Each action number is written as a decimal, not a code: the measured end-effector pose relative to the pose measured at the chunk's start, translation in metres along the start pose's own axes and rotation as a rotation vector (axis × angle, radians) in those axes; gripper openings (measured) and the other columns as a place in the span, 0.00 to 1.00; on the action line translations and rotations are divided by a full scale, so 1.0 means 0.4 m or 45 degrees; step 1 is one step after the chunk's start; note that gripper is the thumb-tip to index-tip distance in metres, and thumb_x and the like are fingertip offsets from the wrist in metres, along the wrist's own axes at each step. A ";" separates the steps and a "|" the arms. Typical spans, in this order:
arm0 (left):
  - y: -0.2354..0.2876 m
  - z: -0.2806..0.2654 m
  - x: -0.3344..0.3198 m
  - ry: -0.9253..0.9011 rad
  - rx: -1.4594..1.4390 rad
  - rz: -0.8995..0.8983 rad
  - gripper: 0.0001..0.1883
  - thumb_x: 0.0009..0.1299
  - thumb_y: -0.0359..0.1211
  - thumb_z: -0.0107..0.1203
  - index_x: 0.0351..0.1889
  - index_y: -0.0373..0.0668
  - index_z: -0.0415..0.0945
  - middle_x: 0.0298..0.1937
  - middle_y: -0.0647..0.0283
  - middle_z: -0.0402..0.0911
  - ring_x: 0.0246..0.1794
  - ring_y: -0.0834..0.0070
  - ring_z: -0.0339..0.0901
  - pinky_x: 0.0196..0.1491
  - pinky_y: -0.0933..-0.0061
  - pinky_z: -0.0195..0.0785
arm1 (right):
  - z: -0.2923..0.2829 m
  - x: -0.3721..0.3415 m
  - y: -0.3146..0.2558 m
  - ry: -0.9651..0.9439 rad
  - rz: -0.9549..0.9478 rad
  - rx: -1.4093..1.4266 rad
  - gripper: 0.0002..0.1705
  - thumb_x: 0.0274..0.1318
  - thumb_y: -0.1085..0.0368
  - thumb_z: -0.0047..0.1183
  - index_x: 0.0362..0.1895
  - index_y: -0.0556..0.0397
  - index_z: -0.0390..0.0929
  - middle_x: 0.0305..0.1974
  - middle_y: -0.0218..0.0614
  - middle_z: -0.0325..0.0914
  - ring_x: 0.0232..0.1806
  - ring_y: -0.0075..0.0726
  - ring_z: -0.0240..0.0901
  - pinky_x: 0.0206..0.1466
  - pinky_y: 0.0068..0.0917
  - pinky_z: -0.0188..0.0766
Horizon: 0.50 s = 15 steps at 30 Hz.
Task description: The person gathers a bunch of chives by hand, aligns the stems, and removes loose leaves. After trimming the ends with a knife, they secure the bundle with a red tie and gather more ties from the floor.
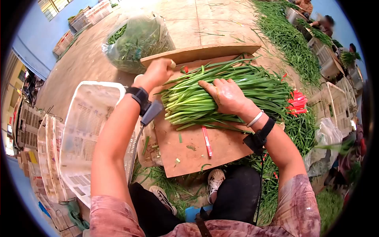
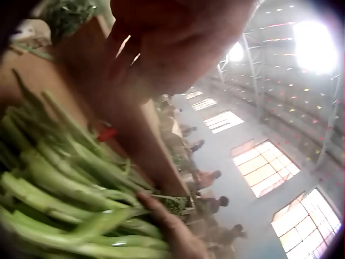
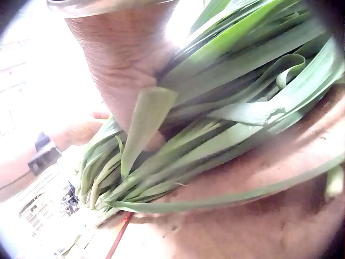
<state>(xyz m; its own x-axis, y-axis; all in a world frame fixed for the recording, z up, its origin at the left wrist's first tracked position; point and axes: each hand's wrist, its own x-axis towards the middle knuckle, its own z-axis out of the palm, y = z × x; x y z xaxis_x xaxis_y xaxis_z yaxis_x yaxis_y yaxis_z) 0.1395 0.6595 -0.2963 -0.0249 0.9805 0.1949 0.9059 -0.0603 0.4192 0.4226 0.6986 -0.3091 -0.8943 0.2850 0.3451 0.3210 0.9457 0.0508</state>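
Observation:
A thick bundle of long green stalks point(image 1: 189, 96) lies across a brown board point(image 1: 181, 152), its pale stem ends at the left. My right hand point(image 1: 229, 96) rests on top of the bundle with thumb and fingers spread; leaves partly cover that hand point(image 3: 126, 91) in the right wrist view. Beyond the stem ends, my left hand point(image 1: 156, 73) is raised by the upright wooden edge point(image 1: 213, 51), its fingers curled and nothing visible in them. A small red piece point(image 2: 107, 134) sits between the stalks and this edge. Nearer me on the board lies a red strip point(image 1: 207, 142).
Left of the board stands a white crate point(image 1: 89, 118). A clear bag of greens point(image 1: 140, 43) is behind the upright edge. Red strips point(image 1: 297, 103) lie in a pile at the right, above loose greens point(image 1: 296, 132). People point(image 1: 325, 25) sit at the far right.

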 end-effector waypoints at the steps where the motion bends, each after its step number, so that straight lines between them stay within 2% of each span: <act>1: -0.004 0.031 -0.020 0.066 0.094 0.032 0.12 0.58 0.28 0.57 0.39 0.36 0.78 0.31 0.51 0.81 0.32 0.59 0.79 0.38 0.64 0.70 | -0.001 0.000 -0.003 -0.010 0.005 0.009 0.40 0.34 0.69 0.59 0.60 0.45 0.66 0.29 0.38 0.70 0.32 0.44 0.70 0.37 0.38 0.66; 3: -0.021 0.072 -0.018 -0.112 0.094 -0.109 0.09 0.56 0.28 0.57 0.35 0.35 0.77 0.29 0.48 0.79 0.32 0.54 0.78 0.37 0.62 0.70 | -0.002 -0.001 -0.002 -0.011 -0.001 -0.015 0.38 0.37 0.69 0.55 0.60 0.46 0.66 0.29 0.38 0.70 0.32 0.43 0.70 0.37 0.38 0.66; 6: -0.077 0.113 -0.013 -0.024 0.093 -0.067 0.07 0.55 0.27 0.57 0.30 0.35 0.76 0.26 0.49 0.77 0.30 0.54 0.77 0.35 0.61 0.69 | 0.002 -0.004 -0.001 -0.010 0.002 -0.021 0.35 0.41 0.70 0.52 0.60 0.47 0.67 0.30 0.38 0.70 0.33 0.43 0.71 0.37 0.37 0.66; 9: -0.049 0.066 -0.029 -0.124 0.070 0.028 0.06 0.54 0.25 0.56 0.29 0.35 0.76 0.25 0.50 0.76 0.28 0.55 0.75 0.34 0.62 0.68 | 0.007 -0.005 0.001 -0.070 0.060 0.049 0.44 0.34 0.71 0.58 0.63 0.43 0.63 0.33 0.39 0.69 0.36 0.47 0.69 0.40 0.39 0.64; 10: -0.029 0.050 -0.046 -0.160 -0.067 0.015 0.05 0.55 0.24 0.56 0.29 0.35 0.77 0.26 0.51 0.76 0.27 0.57 0.74 0.35 0.64 0.68 | 0.007 -0.006 0.003 -0.069 0.060 0.048 0.44 0.34 0.71 0.58 0.63 0.44 0.63 0.33 0.39 0.69 0.36 0.47 0.69 0.40 0.39 0.64; 13: -0.043 0.059 -0.064 -0.325 -0.034 0.133 0.04 0.56 0.23 0.55 0.30 0.35 0.77 0.27 0.52 0.76 0.30 0.61 0.75 0.36 0.66 0.68 | 0.005 -0.005 0.000 -0.062 0.039 0.032 0.41 0.36 0.70 0.56 0.62 0.45 0.64 0.32 0.40 0.70 0.36 0.46 0.70 0.39 0.39 0.65; 15: -0.038 0.042 -0.057 -0.458 -0.040 0.057 0.07 0.60 0.23 0.52 0.35 0.36 0.79 0.29 0.54 0.78 0.36 0.64 0.76 0.40 0.69 0.67 | -0.002 -0.003 -0.001 -0.044 0.015 -0.010 0.36 0.40 0.69 0.53 0.61 0.46 0.66 0.30 0.40 0.72 0.34 0.44 0.71 0.38 0.38 0.66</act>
<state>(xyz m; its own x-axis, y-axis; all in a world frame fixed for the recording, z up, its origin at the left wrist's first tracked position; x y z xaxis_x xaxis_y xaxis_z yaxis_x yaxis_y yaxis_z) 0.1334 0.6412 -0.3222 0.1701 0.9794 -0.1088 0.8892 -0.1049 0.4453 0.4236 0.6978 -0.3087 -0.9007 0.3012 0.3131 0.3337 0.9411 0.0545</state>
